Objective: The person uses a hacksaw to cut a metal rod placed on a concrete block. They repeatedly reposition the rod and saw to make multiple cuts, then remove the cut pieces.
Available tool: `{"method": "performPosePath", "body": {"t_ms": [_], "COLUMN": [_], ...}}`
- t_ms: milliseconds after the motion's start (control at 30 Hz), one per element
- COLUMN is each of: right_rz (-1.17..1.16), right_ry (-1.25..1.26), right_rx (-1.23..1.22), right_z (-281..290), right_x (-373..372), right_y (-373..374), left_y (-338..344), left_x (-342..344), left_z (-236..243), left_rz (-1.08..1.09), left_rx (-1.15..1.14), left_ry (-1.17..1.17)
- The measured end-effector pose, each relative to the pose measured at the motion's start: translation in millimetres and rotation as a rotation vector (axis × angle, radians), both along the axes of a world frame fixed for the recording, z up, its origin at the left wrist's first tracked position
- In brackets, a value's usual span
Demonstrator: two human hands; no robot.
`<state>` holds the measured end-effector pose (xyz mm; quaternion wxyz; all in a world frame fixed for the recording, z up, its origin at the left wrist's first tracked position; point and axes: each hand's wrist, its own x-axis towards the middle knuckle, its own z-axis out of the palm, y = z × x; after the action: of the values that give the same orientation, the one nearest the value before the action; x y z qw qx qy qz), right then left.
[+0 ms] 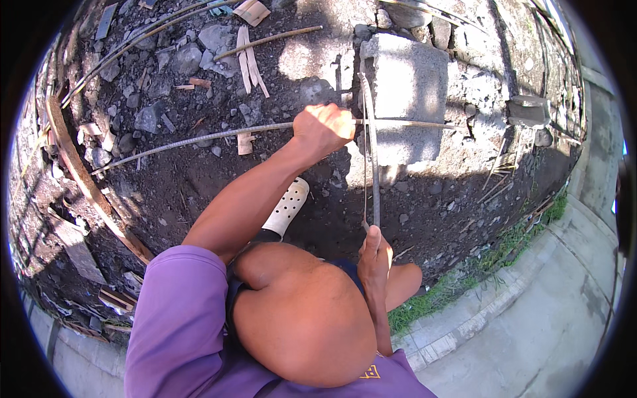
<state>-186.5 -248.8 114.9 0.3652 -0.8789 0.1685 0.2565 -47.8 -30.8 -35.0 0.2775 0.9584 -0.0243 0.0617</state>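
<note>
Left hand is fisted tight around a long ribbed steel rebar, grip fully wrapped, knuckles up. The rebar runs roughly level across the frame: from the dirt at far left, through my fist, then on across the top of a grey concrete block toward the right. Right hand sits low by my knee, grip closed on the handle end of a hacksaw; thumb lies along the top of the handle. The hacksaw frame reaches straight away from me, and its thin blade crosses the rebar just right of my left fist, at the near edge of the block. Blade and rebar look to be touching at that crossing; can't tell whether a cut is there. The block stands on dark soil strewn with stones and rubble. I'm crouched, bare knee in the middle of the view, purple sleeve at lower left. My foot is in a white perforated clog, planted on the soil under my left forearm. A curved wooden strip lies along the left side, split bamboo pieces further out past the rebar. Grass edge and pale paved kerb run along the lower right.
</note>
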Motion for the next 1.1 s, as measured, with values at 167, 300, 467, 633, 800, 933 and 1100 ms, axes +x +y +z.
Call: {"method": "performPosePath", "body": {"t_ms": [167,300,467,633,800,933,1100], "right_rz": [-0.019,0.047,0.008,0.107,0.103,0.11,0.096], "right_ry": [0.054,-0.047,0.044,-0.025,-0.254,-0.246,-0.18], "right_rx": [-0.063,0.006,-0.004,-0.123,-0.01,-0.046,0.084], "right_z": [3,-37,7,19,-28,-28,-30], "right_x": [28,78,31,38,84,84,88], "right_y": [22,38,25,29,52,45,30], "left_y": [-4,7,5,1,0,1,-5], "left_x": [5,15,17,12,6,1,-7], "left_z": [16,40,38,35,31,0,-33], "left_rz": [0.069,0.01,-0.009,0.047,0.055,-0.164,0.062], "left_rx": [-0.034,-0.059,-0.087,-0.058,0.027,0.23,0.142], "left_ry": [0.282,0.432,0.523,0.507,0.397,-0.043,-0.507]}}
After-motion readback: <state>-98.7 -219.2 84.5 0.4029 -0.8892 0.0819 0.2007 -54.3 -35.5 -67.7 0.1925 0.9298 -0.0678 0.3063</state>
